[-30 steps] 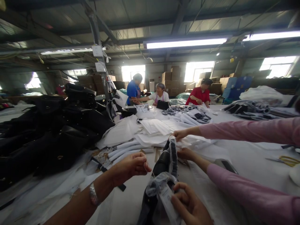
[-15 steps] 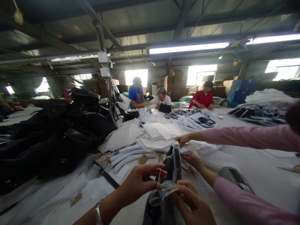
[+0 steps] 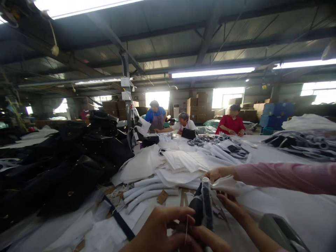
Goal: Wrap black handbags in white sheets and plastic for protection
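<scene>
Near the bottom middle, my left hand (image 3: 165, 227) is closed in a pinch, with a thin white string (image 3: 187, 229) hanging at its fingertips. My right hand (image 3: 210, 239) meets it from the right with bent fingers; whatever lies in its grip is hidden. Just beyond both hands stands a black bag (image 3: 196, 209), its lower part covered by them. The bag's upright handle (image 3: 207, 204) is wrapped in clear plastic.
A co-worker's hands (image 3: 214, 174) in pink sleeves hold white sheet material right beside the handle. Black bags (image 3: 70, 171) are heaped at left. White wrapped strips (image 3: 149, 190), a brown tag (image 3: 162, 197) and white sheets (image 3: 181, 161) lie ahead. A grey box-like object (image 3: 278, 232) sits at right.
The view has tilted up, so my hands sit lower in it. My two hands have come together at the string. The co-worker's hands now hold white sheet material beside the handle.
</scene>
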Demonstrator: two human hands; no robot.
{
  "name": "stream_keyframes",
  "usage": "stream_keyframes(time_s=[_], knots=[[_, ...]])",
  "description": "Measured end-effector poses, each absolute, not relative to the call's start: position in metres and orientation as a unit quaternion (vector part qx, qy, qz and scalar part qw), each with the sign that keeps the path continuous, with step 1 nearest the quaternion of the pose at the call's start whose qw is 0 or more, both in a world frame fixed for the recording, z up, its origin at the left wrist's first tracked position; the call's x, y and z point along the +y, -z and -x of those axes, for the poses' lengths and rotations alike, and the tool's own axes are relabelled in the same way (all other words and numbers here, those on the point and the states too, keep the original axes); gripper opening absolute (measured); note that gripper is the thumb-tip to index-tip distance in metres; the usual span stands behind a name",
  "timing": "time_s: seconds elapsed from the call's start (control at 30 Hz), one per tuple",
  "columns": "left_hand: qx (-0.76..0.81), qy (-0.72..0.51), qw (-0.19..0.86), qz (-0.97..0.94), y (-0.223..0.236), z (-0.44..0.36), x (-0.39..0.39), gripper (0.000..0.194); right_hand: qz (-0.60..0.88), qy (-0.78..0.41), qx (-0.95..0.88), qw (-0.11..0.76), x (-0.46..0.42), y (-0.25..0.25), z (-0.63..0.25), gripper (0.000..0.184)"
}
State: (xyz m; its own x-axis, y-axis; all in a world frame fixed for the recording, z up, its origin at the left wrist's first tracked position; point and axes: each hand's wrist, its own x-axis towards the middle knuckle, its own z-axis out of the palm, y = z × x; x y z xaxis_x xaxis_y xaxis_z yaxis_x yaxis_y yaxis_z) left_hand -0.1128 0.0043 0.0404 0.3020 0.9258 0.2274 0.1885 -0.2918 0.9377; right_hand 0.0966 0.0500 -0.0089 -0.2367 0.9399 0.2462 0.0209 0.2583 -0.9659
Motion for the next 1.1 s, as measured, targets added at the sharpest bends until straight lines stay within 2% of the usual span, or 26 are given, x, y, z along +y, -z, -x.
stream_keyframes(time_s=[0.1, 0.2, 0.27, 0.4, 0.47, 0.6, 0.73, 0.93, 1.1], knots=[[0.412, -0.335, 0.295, -0.794, -0.052, 0.115, 0.007, 0.052, 0.343, -0.48, -0.598, 0.543, 0.104, -0.002, -0.143, 0.033], [0.418, -0.233, 0.226, -0.849, -0.062, 0.114, 0.009, 0.061, 0.319, -0.496, -0.576, 0.566, 0.129, -0.01, -0.17, 0.028], [0.417, -0.198, 0.191, -0.866, -0.064, 0.112, 0.005, 0.065, 0.299, -0.533, -0.575, 0.544, 0.112, -0.01, -0.161, 0.025], [0.404, -0.224, 0.116, -0.879, -0.057, 0.104, -0.01, 0.058, 0.253, -0.626, -0.576, 0.46, 0.037, -0.008, -0.105, 0.022], [0.396, -0.246, 0.073, -0.882, -0.051, 0.099, -0.019, 0.06, 0.238, -0.684, -0.547, 0.421, 0.008, -0.009, -0.082, 0.03], [0.385, -0.246, 0.02, -0.889, -0.045, 0.089, -0.029, 0.064, 0.237, -0.745, -0.442, 0.439, -0.01, -0.011, -0.071, 0.038], [0.406, -0.279, 0.033, -0.87, -0.048, 0.091, -0.033, 0.067, 0.276, -0.671, -0.473, 0.5, -0.009, -0.007, -0.076, 0.032], [0.492, -0.349, 0.102, -0.791, -0.06, 0.108, -0.036, 0.053, 0.385, -0.411, -0.596, 0.572, -0.009, 0.009, -0.078, 0.015], [0.522, -0.408, 0.166, -0.73, -0.074, 0.106, -0.039, 0.044, 0.371, -0.352, -0.623, 0.592, -0.007, 0.026, -0.078, 0.01]])
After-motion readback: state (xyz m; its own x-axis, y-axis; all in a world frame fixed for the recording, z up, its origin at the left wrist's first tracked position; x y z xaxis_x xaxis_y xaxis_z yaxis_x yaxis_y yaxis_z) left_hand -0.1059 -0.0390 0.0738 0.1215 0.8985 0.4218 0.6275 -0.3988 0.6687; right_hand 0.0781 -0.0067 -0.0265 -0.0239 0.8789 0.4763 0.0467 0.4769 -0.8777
